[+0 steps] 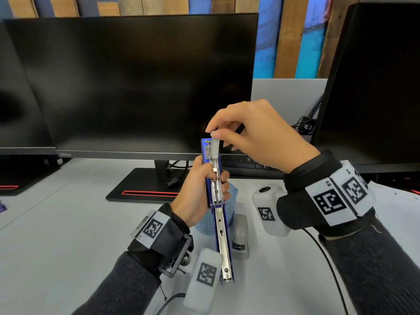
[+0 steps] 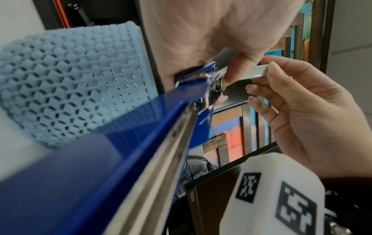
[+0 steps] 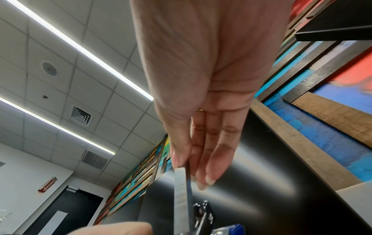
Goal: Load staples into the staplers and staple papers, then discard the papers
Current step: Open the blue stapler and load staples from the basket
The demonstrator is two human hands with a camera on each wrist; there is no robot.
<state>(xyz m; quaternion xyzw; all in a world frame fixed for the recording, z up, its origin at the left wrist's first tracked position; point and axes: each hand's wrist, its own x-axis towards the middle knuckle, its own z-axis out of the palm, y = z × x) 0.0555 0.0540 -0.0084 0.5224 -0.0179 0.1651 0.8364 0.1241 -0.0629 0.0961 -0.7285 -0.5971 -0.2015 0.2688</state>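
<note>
A long blue stapler (image 1: 219,214) with a silver staple channel is held upright above the desk, its blue body (image 2: 124,143) filling the left wrist view. My left hand (image 1: 200,192) grips it round the middle. My right hand (image 1: 247,128) pinches a grey strip of staples (image 1: 215,144) between thumb and forefinger at the stapler's top end. In the left wrist view the staple strip (image 2: 251,74) meets the stapler's head. The right wrist view shows the strip (image 3: 181,198) hanging below my right thumb, above the stapler's tip (image 3: 203,214).
A light blue mesh cup (image 1: 229,208) stands on the desk behind the stapler. A small grey stapler (image 1: 239,237) lies beside it. Black monitors (image 1: 136,83) and a keyboard (image 1: 245,165) stand at the back. White paper (image 1: 395,210) lies at the right.
</note>
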